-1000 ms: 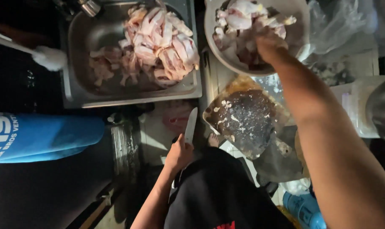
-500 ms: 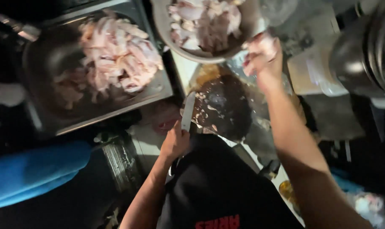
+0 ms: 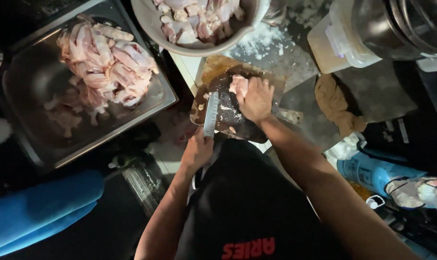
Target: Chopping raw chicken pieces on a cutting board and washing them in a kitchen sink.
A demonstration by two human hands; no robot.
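My left hand (image 3: 198,153) grips the handle of a knife (image 3: 211,114), whose blade lies over the dark round cutting board (image 3: 223,123). My right hand (image 3: 255,99) presses a pale piece of raw chicken (image 3: 238,84) down on the board, just right of the blade. A large bowl of raw chicken pieces (image 3: 199,21) sits directly behind the board. To the left, a metal tray (image 3: 40,82) holds a pile of cut chicken strips (image 3: 108,62).
A lidded plastic container (image 3: 341,41) and a metal pot (image 3: 401,24) stand at the back right. A brown cloth (image 3: 336,103) lies right of the board. A blue bottle (image 3: 372,173) and a bag sit lower right; a blue sleeve (image 3: 40,212) is lower left.
My right hand came back from the bowl with a chicken piece and set it on the board. The knife blade moved over the board beside it. The camera shifted.
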